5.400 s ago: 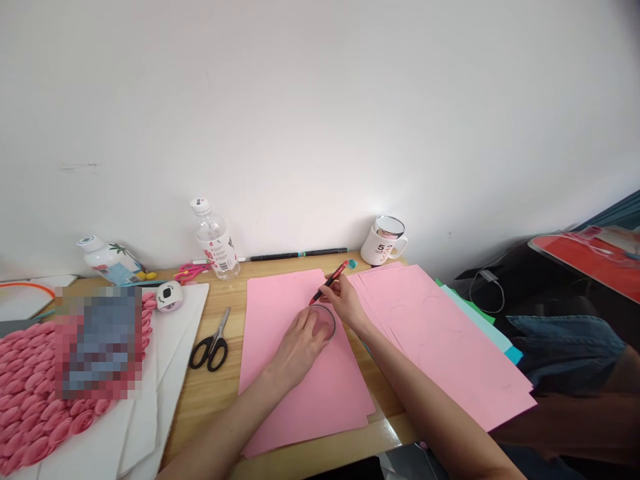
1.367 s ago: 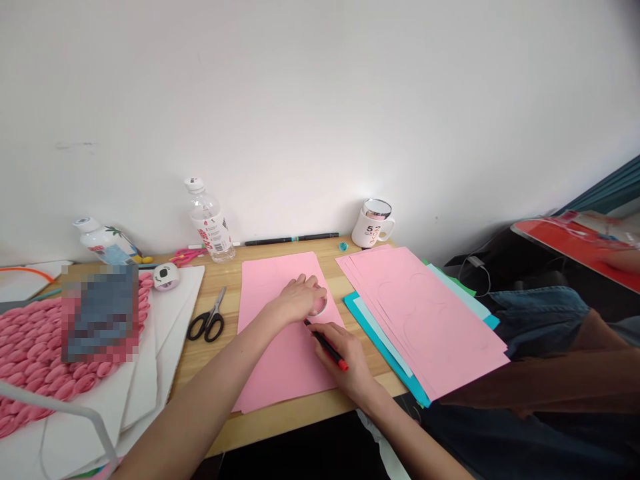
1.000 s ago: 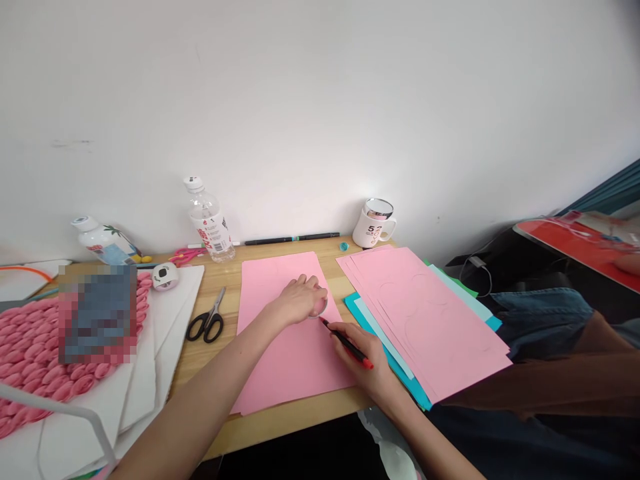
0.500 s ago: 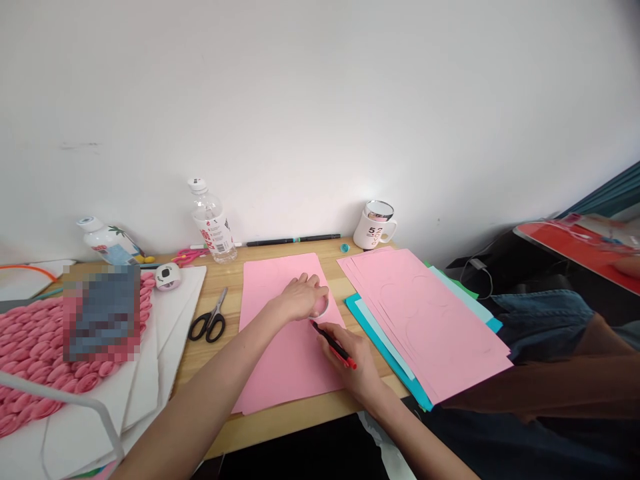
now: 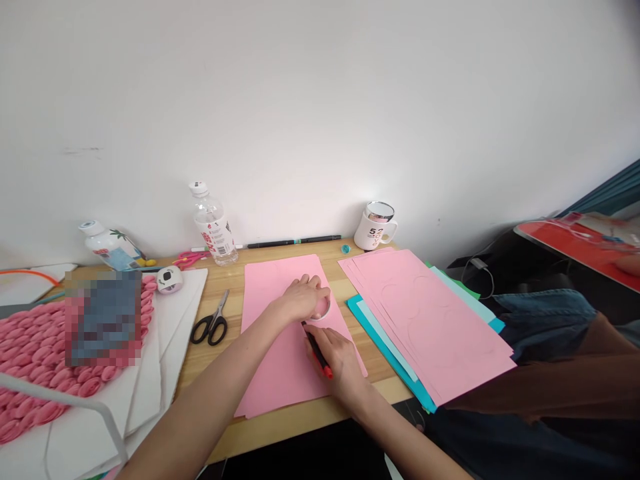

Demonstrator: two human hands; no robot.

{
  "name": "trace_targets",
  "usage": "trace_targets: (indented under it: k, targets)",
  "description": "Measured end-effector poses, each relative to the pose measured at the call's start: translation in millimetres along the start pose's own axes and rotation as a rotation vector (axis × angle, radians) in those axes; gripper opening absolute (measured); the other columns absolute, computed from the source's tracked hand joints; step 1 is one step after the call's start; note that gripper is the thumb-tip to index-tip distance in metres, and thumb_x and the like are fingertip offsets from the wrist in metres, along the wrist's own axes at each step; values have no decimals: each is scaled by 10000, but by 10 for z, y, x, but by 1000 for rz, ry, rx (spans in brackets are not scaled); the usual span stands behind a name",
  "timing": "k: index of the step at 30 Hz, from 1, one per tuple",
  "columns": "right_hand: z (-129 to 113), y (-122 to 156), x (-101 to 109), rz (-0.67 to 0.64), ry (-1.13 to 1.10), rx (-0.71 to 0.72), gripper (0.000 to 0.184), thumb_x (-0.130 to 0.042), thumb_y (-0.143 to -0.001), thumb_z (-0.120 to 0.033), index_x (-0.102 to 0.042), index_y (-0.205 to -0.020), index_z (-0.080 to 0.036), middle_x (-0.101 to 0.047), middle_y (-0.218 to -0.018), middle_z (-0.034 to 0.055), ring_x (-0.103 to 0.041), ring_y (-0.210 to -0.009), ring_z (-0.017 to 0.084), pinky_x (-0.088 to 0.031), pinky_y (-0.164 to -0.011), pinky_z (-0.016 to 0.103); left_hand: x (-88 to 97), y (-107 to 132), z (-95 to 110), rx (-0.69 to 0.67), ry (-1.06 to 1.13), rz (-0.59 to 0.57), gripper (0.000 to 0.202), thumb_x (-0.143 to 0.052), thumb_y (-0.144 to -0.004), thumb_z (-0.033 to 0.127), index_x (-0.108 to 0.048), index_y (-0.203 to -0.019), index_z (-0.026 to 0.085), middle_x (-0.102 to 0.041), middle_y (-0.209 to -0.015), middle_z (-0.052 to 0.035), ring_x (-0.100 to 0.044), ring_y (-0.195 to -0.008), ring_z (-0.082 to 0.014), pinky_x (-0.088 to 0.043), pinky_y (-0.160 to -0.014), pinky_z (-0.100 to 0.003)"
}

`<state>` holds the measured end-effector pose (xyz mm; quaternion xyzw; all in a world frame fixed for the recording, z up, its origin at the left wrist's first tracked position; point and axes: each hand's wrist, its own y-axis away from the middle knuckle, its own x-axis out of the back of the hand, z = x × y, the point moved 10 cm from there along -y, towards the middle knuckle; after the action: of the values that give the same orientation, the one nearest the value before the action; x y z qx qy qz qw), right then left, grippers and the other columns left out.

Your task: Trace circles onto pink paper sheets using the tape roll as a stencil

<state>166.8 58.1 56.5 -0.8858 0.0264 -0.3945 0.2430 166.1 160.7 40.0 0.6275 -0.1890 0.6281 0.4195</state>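
Note:
My left hand (image 5: 299, 299) presses down on a small round clear cup or ring (image 5: 321, 307) that sits on a pink paper sheet (image 5: 280, 360) in the middle of the wooden desk (image 5: 225, 347). Its fingers are curled over the round thing. My right hand (image 5: 336, 357) is closed on a red and black pen (image 5: 315, 347). The pen tip touches the paper at the near left edge of the round thing, just under my left hand.
Black scissors (image 5: 213, 323) lie left of the sheet. A stack of pink, blue and green sheets (image 5: 430, 320) lies to the right. A water bottle (image 5: 213, 227), a mug (image 5: 376, 228), a black marker (image 5: 295, 241) and pink scissors (image 5: 189, 256) stand along the wall. Pink paper rolls on white boards (image 5: 35, 360) fill the left.
My right hand has carried the pen round the near side of the round thing, from its right edge to its left edge. My left hand has stayed pressed on it.

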Motion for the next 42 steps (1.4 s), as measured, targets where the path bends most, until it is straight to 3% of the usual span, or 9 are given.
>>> trace_targets:
  k: [4,8,14,19,22,28,32,37,42]
  targets:
    - [94,129,282,42,-84,-52,229,-456,-888,-167,-611,-1055,-197,-704,-848,86,-674,-721,217,-542,-638,332,5,27,13,6,13,9,289,-562,-744,164,-558,-1026,229,-500,-1173,-90,-452,-1028,-254,-420,-802,-356]
    - [447,154,691,162,-193,-276,173,-534,-874,-281,-623,-1005,-211,-702,-788,38,-665,-642,165,-552,-579,261,11,85,67,24,26,8,292,-506,-719,57,-556,-957,220,-506,-1127,-82,-460,-986,-245,-418,-777,-351]
    - [867,-347,1023,255,-425,-419,322,-637,-781,-484,-653,-862,-173,-709,-885,88,-701,-795,226,-602,-675,344,22,161,200,60,-9,26,306,-411,-775,-3,-542,-972,192,-528,-1109,-111,-476,-998,-251,-440,-803,-369]
    - [795,-1022,628,51,-621,-337,305,-641,-795,-440,-592,-917,-165,-713,-855,77,-708,-769,206,-595,-747,381,-43,205,251,69,-31,40,429,-459,-721,-38,-512,-1098,160,-508,-1219,-139,-460,-1134,-274,-428,-909,-386]
    - [594,-1288,267,-132,-539,-249,216,-622,-823,-290,-539,-986,-176,-724,-885,68,-702,-774,181,-575,-719,335,-90,233,251,73,-39,43,556,-478,-700,-40,-447,-1215,168,-436,-1360,-149,-400,-1244,-299,-397,-975,-428]
    - [220,-1391,-354,-568,-214,-87,205,-571,-838,-158,-518,-1029,-210,-714,-821,2,-669,-734,164,-504,-618,262,-128,242,193,127,137,75,468,-383,-831,68,-420,-1273,215,-360,-1472,-128,-284,-1367,-307,-367,-1022,-471]
    - [153,-1334,-572,-755,-43,-21,162,-589,-802,-140,-539,-935,-218,-702,-778,1,-652,-669,172,-458,-537,246,-176,237,145,198,228,18,407,-288,-910,135,-417,-1292,186,-449,-1395,-148,-433,-1265,-299,-428,-957,-435]
    - [144,-1291,-689,-850,45,22,138,-577,-778,-125,-531,-863,-223,-680,-745,10,-634,-646,180,-424,-493,243,-186,242,172,193,210,-45,419,-271,-904,97,-430,-1289,145,-462,-1362,-183,-495,-1203,-302,-436,-934,-418]
    - [295,-1358,-709,-800,20,-58,101,-544,-816,-166,-489,-878,-224,-671,-777,13,-617,-610,162,-413,-484,236,-166,239,192,148,159,-4,429,-282,-890,59,-436,-1279,154,-407,-1420,-168,-390,-1307,-319,-362,-1028,-455]
